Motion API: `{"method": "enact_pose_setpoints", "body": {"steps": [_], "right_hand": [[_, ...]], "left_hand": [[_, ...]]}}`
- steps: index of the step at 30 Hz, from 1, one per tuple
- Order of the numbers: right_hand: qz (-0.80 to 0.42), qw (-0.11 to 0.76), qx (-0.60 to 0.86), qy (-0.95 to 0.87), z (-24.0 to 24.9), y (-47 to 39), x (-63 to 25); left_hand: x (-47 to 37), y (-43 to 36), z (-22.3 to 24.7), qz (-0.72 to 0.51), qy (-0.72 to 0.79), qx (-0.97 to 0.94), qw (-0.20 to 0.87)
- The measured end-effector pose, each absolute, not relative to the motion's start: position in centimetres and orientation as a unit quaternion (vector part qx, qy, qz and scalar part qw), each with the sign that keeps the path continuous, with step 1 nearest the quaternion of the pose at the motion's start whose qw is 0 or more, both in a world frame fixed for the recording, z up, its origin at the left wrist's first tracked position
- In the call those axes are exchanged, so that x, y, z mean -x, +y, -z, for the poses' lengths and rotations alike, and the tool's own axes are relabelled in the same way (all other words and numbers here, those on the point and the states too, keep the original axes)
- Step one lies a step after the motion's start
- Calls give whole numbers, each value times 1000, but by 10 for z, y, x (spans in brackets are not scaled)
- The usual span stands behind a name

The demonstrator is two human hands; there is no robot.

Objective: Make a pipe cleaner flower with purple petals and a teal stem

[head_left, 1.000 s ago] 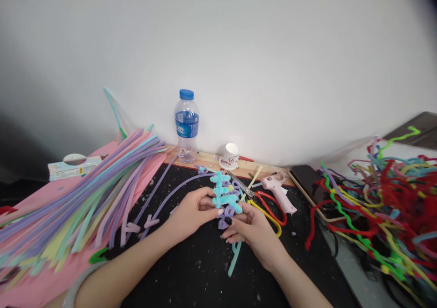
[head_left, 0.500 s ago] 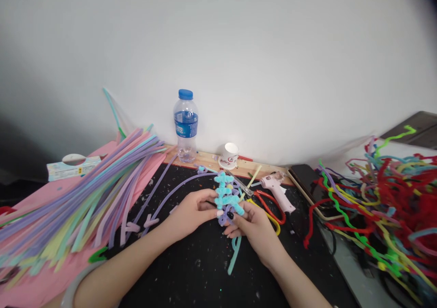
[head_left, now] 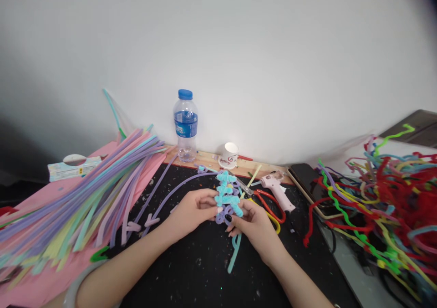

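Observation:
Between both hands is a pipe-cleaner figure (head_left: 225,189), turquoise zigzag shapes above purple loops. My left hand (head_left: 198,210) pinches its lower left side with thumb and fingers. On the lower right, my right hand (head_left: 254,226) grips it, the thumb with a dark nail lying over the purple loops. Below the hands, a pale teal pipe cleaner (head_left: 235,253) with a looped top lies on the black mat (head_left: 191,271). Scissors (head_left: 264,201) with red and yellow handles lie just behind my right hand. A long purple pipe cleaner (head_left: 174,187) curves out behind my left hand.
A plastic bottle (head_left: 186,128) and a paper cup (head_left: 228,155) stand by the wall. A pink glue gun (head_left: 278,192) and a phone (head_left: 309,185) lie to the right, near a heap of tangled pipe cleaners (head_left: 403,198). Straight pipe cleaners (head_left: 102,194) fan out at left.
The figure has tilted slightly in my fingers and shifted a little to the right. My right thumb has moved slightly, showing more of the purple loops. Everything else stays put.

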State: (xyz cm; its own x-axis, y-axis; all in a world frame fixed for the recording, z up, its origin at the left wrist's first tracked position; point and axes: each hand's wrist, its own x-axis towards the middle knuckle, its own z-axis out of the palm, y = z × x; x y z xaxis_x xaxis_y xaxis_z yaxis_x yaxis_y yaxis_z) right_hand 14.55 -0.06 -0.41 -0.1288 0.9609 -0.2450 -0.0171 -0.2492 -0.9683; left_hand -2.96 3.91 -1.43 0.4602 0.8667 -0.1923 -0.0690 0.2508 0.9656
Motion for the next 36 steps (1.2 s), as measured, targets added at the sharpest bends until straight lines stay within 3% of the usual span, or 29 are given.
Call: {"method": "enact_pose_setpoints", "body": {"steps": [14, 22, 36], "right_hand": [[-584, 407, 513, -480, 3, -2, -144], [-582, 406, 522, -473, 2, -2, -144], [-617, 409, 495, -455, 5, -3, -144]], "left_hand": [[30, 38, 14, -359, 407, -581, 606], [28, 36, 13, -339, 374, -562, 655], [29, 35, 8, -317, 380, -584, 644]]}}
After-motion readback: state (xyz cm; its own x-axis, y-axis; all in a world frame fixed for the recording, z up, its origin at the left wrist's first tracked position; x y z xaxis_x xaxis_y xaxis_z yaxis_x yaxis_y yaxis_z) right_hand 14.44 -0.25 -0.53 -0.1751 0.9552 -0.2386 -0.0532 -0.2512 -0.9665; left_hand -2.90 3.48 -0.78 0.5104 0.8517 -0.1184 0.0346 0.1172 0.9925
